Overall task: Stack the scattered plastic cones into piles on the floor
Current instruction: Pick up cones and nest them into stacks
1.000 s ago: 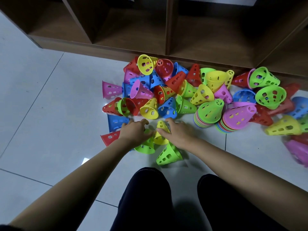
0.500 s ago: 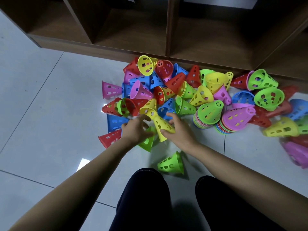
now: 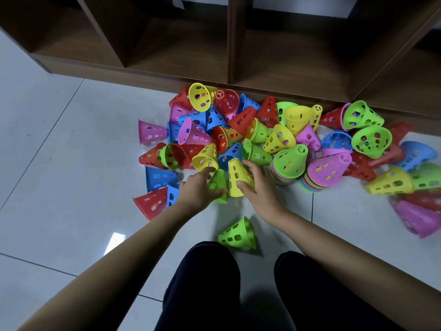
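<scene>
At mid-frame the left hand [image 3: 196, 188] curls round a green cone [image 3: 217, 182]. Just right of it, the right hand [image 3: 261, 187] grasps a yellow cone [image 3: 237, 176] with its narrow end up-frame, and the two cones touch. A loose cone [image 3: 237, 235], also green, lies on its side on the floor [image 3: 59, 187] below the hands. The heap [image 3: 238, 130] spreads across the middle. Right of the hands stand a green-topped pile [image 3: 288, 166] and a pink-topped pile [image 3: 327, 170]. A shelf [image 3: 229, 44] fills the top.
</scene>
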